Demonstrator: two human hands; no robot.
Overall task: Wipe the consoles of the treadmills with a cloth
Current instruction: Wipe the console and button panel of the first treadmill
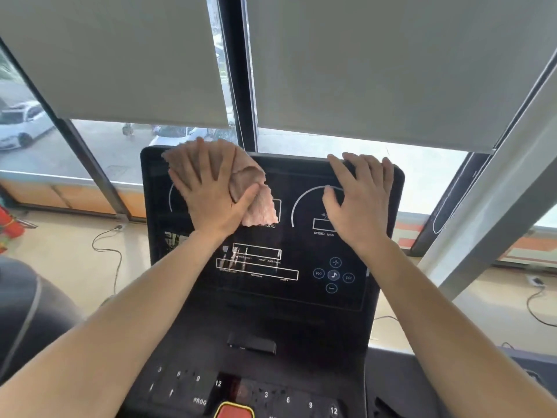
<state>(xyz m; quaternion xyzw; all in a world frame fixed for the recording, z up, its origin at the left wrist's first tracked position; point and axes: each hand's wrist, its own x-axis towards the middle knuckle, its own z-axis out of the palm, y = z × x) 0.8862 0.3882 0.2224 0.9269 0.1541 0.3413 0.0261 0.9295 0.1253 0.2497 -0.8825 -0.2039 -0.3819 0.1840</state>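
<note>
Probably early: pressing cloth (256, 203) under flat left hand (208, 191), console (271, 297) top-left; bracing top-right with open empty right hand (358, 200); lower half seemingly unwiped.

Of the person only two arms show. The left forearm (120, 321) and the right forearm (446, 312) are bare from the wrist to the lower edge of the view, slim and smooth. The left hand (208, 188) and right hand (358, 200) are bare too, with long fingers; the nails are too small to make out.
</note>
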